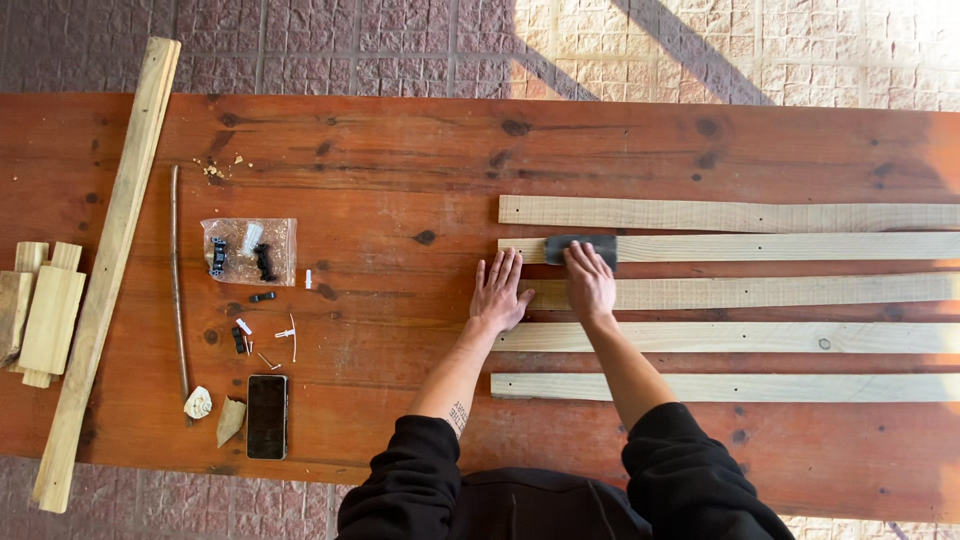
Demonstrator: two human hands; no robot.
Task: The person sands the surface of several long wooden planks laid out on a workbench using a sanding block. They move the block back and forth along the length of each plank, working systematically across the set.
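Several pale wooden slats lie side by side across the right half of a reddish wooden table point(400, 160). My right hand point(590, 282) presses a dark sanding block point(580, 246) onto the left end of the second slat from the back point(780, 247). My left hand point(499, 291) lies flat with fingers spread on the table, its fingertips touching the left ends of the second and third slats point(760, 292). The nearest slat point(720, 387) passes under my right forearm.
A long plank point(108, 260) lies at an angle at the left, with short wood blocks point(45, 312) beside it. Near the middle left are a clear bag of small parts point(250, 251), loose screws, a thin stick point(177, 280) and a black phone point(267, 416).
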